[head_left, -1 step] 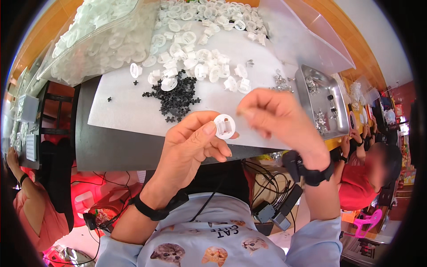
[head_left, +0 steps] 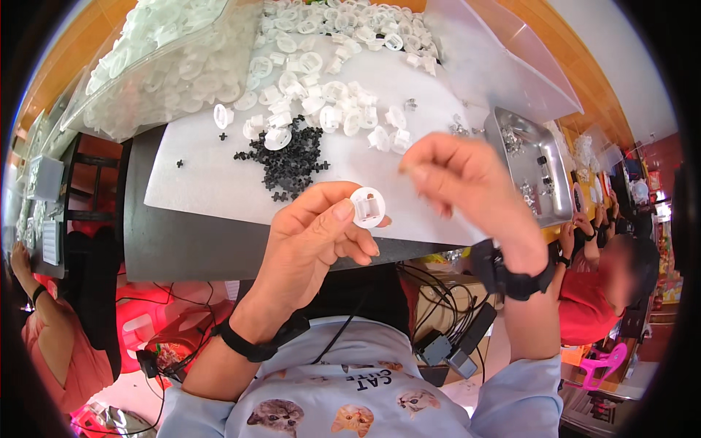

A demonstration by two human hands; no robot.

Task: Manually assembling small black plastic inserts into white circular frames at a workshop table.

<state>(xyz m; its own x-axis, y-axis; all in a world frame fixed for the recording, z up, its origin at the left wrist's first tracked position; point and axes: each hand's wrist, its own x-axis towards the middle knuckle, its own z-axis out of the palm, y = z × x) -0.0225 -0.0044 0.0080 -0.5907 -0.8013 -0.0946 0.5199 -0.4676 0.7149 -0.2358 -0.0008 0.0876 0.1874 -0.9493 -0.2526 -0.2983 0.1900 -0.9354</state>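
Observation:
Between the thumb and fingers of my left hand [head_left: 310,223] is a round white plastic part [head_left: 368,208] with a rectangular housing in its middle. It is held up just above the near edge of the white sheet. To its right, my right hand [head_left: 464,186] hovers over the sheet, thumb and forefinger pinched and slightly blurred. Whether something small sits in that pinch is too blurred to see. Beyond my left hand lies a heap of small black cross-shaped pieces [head_left: 288,162], with loose white plastic parts [head_left: 343,102] scattered behind it.
A clear bin [head_left: 175,87] full of white parts stands at the far left. On the right, a metal tray [head_left: 544,208] holds small metal pieces. More small metal pieces [head_left: 458,128] lie beside it. Cables [head_left: 438,299] hang below the table edge. Co-workers sit at both sides.
My right hand has moved a little right and upward, away from the white part. My left hand and the part in it stay in place.

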